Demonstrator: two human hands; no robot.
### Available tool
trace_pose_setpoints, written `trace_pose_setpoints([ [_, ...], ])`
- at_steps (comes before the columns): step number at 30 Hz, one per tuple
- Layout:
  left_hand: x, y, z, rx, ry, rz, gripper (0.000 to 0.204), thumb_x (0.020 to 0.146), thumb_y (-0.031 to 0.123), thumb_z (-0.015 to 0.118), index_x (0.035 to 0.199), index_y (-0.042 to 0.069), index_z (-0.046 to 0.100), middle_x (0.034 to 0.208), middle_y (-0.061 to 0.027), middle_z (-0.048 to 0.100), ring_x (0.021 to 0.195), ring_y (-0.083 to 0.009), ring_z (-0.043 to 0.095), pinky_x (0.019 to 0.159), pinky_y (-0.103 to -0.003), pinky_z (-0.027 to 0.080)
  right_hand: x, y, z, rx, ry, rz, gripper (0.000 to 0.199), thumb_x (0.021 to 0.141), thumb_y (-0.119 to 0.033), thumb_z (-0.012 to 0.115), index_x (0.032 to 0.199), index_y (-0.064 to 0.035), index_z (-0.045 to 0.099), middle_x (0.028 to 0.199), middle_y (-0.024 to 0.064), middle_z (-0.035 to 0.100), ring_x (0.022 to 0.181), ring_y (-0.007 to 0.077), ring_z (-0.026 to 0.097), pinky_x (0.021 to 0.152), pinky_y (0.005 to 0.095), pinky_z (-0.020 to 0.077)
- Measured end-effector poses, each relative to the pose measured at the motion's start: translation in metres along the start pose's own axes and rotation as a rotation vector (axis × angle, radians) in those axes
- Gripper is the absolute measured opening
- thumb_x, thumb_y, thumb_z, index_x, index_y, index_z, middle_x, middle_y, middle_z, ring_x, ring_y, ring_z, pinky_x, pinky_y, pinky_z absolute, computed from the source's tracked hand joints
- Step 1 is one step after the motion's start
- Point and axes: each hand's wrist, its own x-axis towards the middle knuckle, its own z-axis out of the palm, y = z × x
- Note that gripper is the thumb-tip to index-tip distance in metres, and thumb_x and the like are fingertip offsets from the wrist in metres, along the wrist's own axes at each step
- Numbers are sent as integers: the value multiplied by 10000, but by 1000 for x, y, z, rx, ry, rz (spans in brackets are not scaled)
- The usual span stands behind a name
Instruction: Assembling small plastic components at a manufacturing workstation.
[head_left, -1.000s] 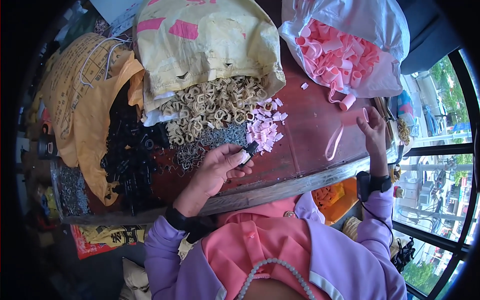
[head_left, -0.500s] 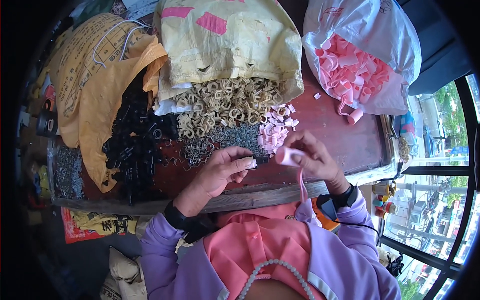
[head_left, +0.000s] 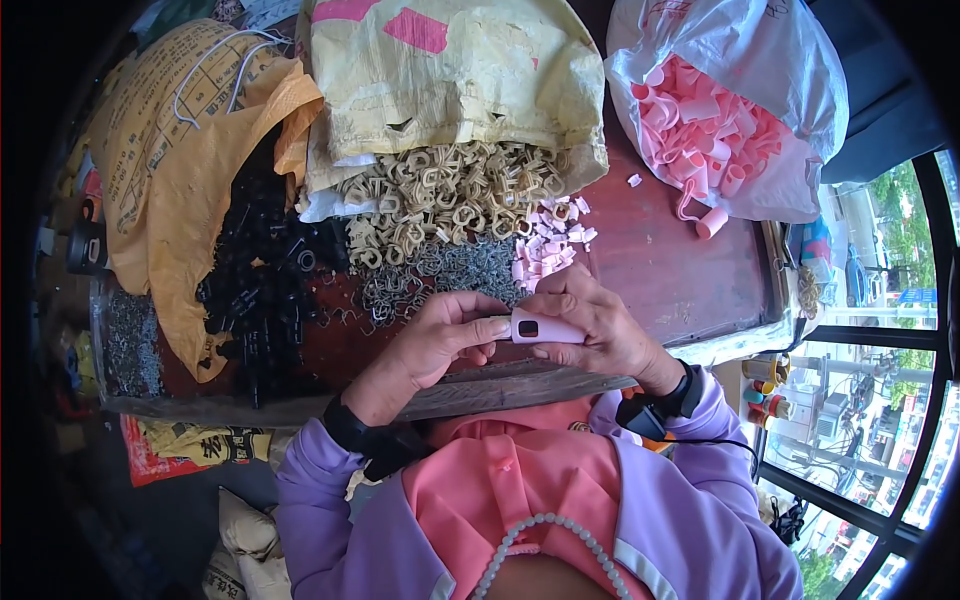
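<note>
Over the table's near edge, my right hand (head_left: 605,335) wraps around a pale pink plastic sleeve (head_left: 555,330). Through a small rectangular window in the sleeve something black shows. My left hand (head_left: 445,335) is pinched at the sleeve's left end, thumb against forefinger, on a small part that is mostly covered by the fingers and the sleeve. Just beyond my hands lie a heap of small bent metal clips (head_left: 440,275) and a little pile of pink plastic pieces (head_left: 548,245).
Cream plastic rings (head_left: 450,195) spill from a pale yellow sack (head_left: 470,80). Black plastic parts (head_left: 265,290) lie beside an orange-tan sack (head_left: 165,160) on the left. Far right, a white bag (head_left: 780,190) holds pink sleeves (head_left: 705,125). A wooden edge (head_left: 480,392) borders the reddish table (head_left: 690,300).
My right hand has moved left, bringing the pink sleeve over the black end of the part in my left hand. The sleeve's dangling strap is now out of sight.
</note>
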Motion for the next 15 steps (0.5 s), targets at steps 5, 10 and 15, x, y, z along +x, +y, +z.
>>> trace_pose_setpoints([
  [5,0,4,7,87,-6,61,245,759,148,591,938,-10,537,738,-25,560,578,-57,507,496,-165,417,-4,5,11,34,-5,29,432,671,-142,663,1056,-14,515,932,107,484,861,228,481,732,320,402],
  [10,2,1,3,131,0,51,264,762,142,587,966,-14,527,757,-30,566,589,-59,516,515,-163,430,-6,4,11,134,-104,143,533,671,-150,657,1139,-8,444,1030,132,450,950,263,448,823,340,365],
  [15,3,5,8,45,-32,20,325,751,121,593,1029,-9,488,787,-30,562,601,-64,524,520,-170,438,11,-3,-17,322,-370,57,691,646,-258,669,1195,20,354,1130,164,411,1053,320,396,882,368,330],
])
